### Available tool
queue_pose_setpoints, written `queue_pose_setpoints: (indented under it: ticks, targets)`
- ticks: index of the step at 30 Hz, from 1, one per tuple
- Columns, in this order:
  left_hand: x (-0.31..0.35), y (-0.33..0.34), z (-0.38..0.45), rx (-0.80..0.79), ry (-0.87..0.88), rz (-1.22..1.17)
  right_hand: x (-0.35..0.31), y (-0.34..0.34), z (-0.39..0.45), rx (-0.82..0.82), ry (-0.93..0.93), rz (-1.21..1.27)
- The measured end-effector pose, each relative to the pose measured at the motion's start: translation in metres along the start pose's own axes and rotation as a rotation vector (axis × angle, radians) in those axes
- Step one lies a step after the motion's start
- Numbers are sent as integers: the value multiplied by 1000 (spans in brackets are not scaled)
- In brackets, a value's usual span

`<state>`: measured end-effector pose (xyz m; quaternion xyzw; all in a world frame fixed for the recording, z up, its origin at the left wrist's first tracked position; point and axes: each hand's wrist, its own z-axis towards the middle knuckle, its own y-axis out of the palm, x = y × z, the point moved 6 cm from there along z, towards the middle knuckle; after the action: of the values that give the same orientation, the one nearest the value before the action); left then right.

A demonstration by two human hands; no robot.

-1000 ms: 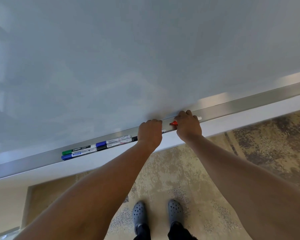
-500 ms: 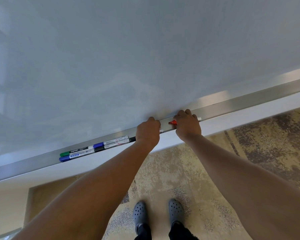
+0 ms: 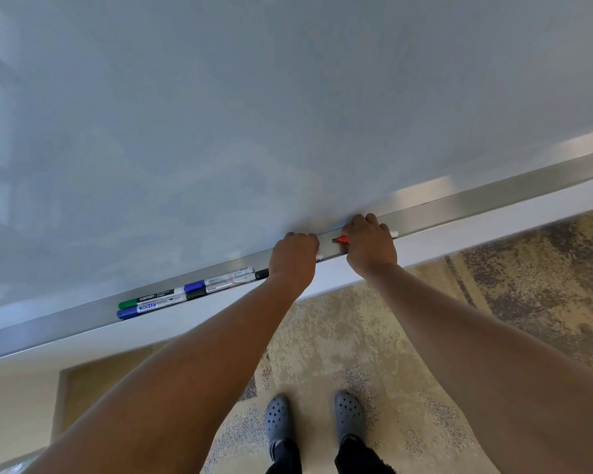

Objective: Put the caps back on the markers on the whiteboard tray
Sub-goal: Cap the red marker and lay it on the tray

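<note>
A silver whiteboard tray (image 3: 466, 203) runs along the bottom of the whiteboard. My right hand (image 3: 370, 246) grips a red marker (image 3: 341, 239) on the tray; its uncapped red tip points left and its white end shows past my fingers. My left hand (image 3: 293, 260) is curled over something on the tray just left of that tip. A small white marker end (image 3: 319, 257) pokes out beside it, and the rest is hidden. Further left lie capped markers: a green one (image 3: 144, 300), a blue one (image 3: 141, 310), another with a blue cap (image 3: 220, 281) and one with a black cap (image 3: 226, 286).
The whiteboard (image 3: 288, 114) fills the upper view. Below the tray is a white ledge (image 3: 493, 217), then patterned beige carpet (image 3: 356, 336) with my grey clogs (image 3: 314, 419) on it.
Both hands stay at the same spot on the tray with the same hold; only the view has shifted slightly.
</note>
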<state>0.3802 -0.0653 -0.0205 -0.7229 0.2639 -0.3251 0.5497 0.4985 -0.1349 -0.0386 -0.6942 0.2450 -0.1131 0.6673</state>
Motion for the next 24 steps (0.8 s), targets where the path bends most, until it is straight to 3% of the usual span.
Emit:
queue_pose_setpoints:
  ticks: [13,24]
  targets:
    - [-1,-13,-16,87,-28,-39,-12,-7,-8,67,-21,15]
    - [-28,-34,-58,198,-143,-249,-46,-36,-30,54,-120,19]
